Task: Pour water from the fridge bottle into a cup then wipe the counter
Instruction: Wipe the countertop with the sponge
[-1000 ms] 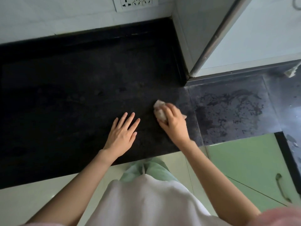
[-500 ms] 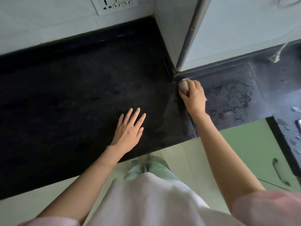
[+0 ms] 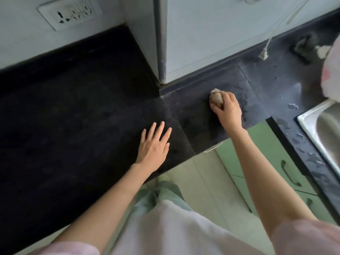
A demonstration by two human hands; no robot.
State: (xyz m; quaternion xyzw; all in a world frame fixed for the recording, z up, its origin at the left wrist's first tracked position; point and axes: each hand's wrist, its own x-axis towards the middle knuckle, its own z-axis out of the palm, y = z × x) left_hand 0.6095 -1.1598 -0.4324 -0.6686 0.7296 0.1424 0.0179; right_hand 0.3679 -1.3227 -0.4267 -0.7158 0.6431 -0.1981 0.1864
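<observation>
The right hand (image 3: 227, 106) has moved. A moment ago it was pushed up into the corner where the dark surface (image 3: 73, 116) meets the pale cabinet (image 3: 211, 34). Now it is out to the right, on the lower part of the surface, nearer the sink (image 3: 320, 124). It takes the cloth (image 3: 216, 98) along with it. So the wiping goes on, and it is heading for the wet side.

There are drops of water (image 3: 292, 106) on the surface near the sink. My guess is that those need wiping next. No cup or bottle shows here, so the pouring part looks done.

The grip of the right hand is curled tight round the cloth and presses it down flat on the surface. The cloth is a small bunched lump. Its long side runs away from the person, and its free end sticks out past the fingers toward the cabinet.

The left hand (image 3: 153, 144) lies flat on the surface with its fingers spread wide. It holds nothing.
</observation>
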